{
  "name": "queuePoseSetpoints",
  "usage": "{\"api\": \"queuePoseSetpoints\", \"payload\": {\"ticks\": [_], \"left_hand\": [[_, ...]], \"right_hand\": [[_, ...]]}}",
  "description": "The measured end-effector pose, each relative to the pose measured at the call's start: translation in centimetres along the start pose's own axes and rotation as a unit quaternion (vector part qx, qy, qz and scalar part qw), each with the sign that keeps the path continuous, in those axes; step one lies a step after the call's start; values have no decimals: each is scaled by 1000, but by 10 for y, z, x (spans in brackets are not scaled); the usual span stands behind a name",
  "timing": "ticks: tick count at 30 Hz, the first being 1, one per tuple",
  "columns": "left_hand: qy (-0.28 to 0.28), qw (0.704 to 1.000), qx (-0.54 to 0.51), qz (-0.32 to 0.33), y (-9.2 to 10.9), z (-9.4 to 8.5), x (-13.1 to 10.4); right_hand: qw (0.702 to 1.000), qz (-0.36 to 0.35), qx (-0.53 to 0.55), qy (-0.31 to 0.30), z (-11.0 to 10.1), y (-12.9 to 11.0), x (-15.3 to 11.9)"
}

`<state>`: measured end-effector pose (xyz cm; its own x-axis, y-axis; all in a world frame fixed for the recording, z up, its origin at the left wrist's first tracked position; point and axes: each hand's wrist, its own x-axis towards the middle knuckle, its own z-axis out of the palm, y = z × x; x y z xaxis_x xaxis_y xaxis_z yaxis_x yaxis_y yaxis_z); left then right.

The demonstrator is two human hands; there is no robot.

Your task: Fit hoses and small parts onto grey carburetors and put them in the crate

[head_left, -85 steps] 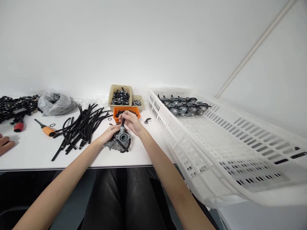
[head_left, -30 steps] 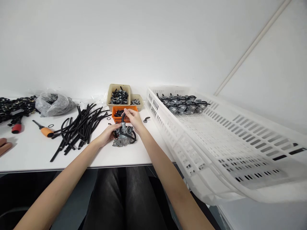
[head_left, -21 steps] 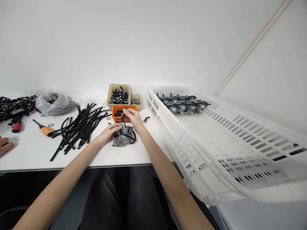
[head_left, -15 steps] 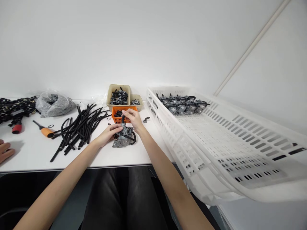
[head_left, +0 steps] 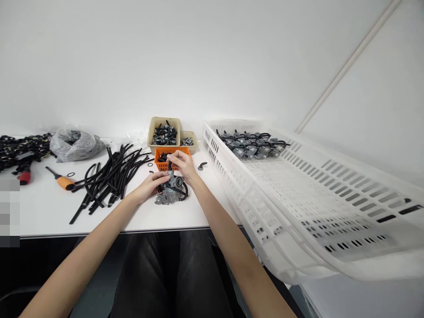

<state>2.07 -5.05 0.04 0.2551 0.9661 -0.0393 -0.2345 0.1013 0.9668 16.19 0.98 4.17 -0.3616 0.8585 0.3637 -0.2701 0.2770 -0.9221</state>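
Note:
A grey metal carburetor (head_left: 171,189) with a black hose looped at its right side stands on the white table. My left hand (head_left: 154,183) grips it from the left, thumb and fingers closed near its upper part. On its top, a short black rubber-like piece (head_left: 170,166) points upward, and my right hand (head_left: 183,163) pinches its upper end. Just behind my right hand is an orange basket (head_left: 159,166) holding small black parts. To the right of that basket lies a small loose dark part (head_left: 202,166).
A white slotted crate (head_left: 238,187) on the right holds rows of carburetors (head_left: 255,146). Beige bins (head_left: 150,134) of parts stand at the back. Leftward are black hoses (head_left: 114,179), an orange-handled tool (head_left: 65,182), a plastic bag (head_left: 74,148) and a dark pile (head_left: 18,152).
My right hand has shifted very slightly left at the top of the black piece. The carburetor and my left hand stay put. Blurred blocks now cover the other person's hand at far left.

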Motion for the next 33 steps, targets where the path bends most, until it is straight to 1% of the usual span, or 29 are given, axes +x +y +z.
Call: {"api": "queuePoseSetpoints", "payload": {"ticks": [6,13,19,33], "left_hand": [[-13,1000,10,6,0,0,0],[-7,1000,6,-2,-1,-1,1],[-10,1000,7,4,1,0,0],[-12,1000,3,1,0,0,1]], "right_hand": [[999,18,36,-12,0,0,-1],[997,27,73,-11,0,3,0],[997,11,71,-17,-1,5,1],[993,7,102,-51,-2,4,2]]}}
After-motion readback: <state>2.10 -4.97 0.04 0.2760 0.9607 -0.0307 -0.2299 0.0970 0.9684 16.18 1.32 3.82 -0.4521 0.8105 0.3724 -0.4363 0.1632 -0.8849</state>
